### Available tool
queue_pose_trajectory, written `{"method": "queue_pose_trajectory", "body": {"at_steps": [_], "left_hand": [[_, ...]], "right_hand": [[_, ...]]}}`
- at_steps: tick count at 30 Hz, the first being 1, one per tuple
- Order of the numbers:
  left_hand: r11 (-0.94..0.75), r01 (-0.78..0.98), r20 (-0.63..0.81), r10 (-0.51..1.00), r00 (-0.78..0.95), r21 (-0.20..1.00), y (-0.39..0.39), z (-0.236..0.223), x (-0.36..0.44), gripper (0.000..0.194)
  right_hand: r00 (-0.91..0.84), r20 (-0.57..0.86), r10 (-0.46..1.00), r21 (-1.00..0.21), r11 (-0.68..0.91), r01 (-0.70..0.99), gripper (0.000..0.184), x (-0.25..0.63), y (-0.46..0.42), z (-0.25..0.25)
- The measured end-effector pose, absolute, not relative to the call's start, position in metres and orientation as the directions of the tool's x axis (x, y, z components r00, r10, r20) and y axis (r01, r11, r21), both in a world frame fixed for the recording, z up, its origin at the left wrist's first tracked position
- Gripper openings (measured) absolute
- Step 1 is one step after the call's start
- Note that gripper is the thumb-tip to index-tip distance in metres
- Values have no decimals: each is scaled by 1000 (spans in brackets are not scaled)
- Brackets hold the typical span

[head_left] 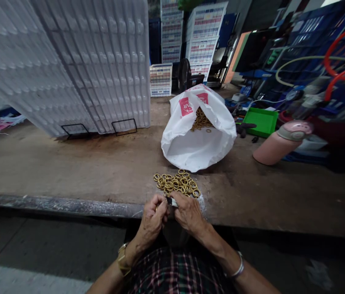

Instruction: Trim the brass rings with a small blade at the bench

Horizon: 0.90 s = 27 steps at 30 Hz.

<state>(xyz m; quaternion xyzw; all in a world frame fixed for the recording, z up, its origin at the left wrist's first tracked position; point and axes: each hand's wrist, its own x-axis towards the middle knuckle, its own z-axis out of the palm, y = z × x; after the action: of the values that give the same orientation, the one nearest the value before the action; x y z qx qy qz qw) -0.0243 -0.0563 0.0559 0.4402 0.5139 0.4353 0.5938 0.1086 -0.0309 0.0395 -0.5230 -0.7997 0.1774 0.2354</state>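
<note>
My left hand (154, 214) is closed in a pinch at the table's front edge. A small yellowish glint shows at its fingers, but what they hold is mostly hidden. Close beside it, my right hand (189, 212) grips a small tool (172, 201) with a black part and a whitish part; its tip meets the left fingertips. Just beyond both hands lies a loose pile of brass-coloured rings (176, 183). Behind the pile, a white plastic sack (198, 147) lies with its mouth towards me, and many more such rings (201, 120) show inside it.
Tall stacked translucent plastic trays (107, 65) stand at the left on the wooden table (99, 167), by black wire stands (124, 126). To the right are a pink bottle (278, 145), a green tray (261, 121) and red hoses (328, 61). White crates (203, 36) are stacked behind.
</note>
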Motion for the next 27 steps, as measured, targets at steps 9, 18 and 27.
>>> {"method": "queue_pose_trajectory", "body": {"at_steps": [9, 18, 27], "left_hand": [[199, -78, -190, 976, 102, 977, -56, 54, -27, 34], [343, -252, -260, 915, 309, 905, -73, 60, -26, 28], [408, -453, -310, 910, 276, 793, -59, 47, -32, 27]], "right_hand": [[-427, 147, 892, -571, 429, 700, 29, 109, -31, 39], [-196, 47, 980, -397, 198, 896, 23, 126, -13, 40], [-165, 71, 984, -256, 178, 950, 26, 113, 13, 37]]}}
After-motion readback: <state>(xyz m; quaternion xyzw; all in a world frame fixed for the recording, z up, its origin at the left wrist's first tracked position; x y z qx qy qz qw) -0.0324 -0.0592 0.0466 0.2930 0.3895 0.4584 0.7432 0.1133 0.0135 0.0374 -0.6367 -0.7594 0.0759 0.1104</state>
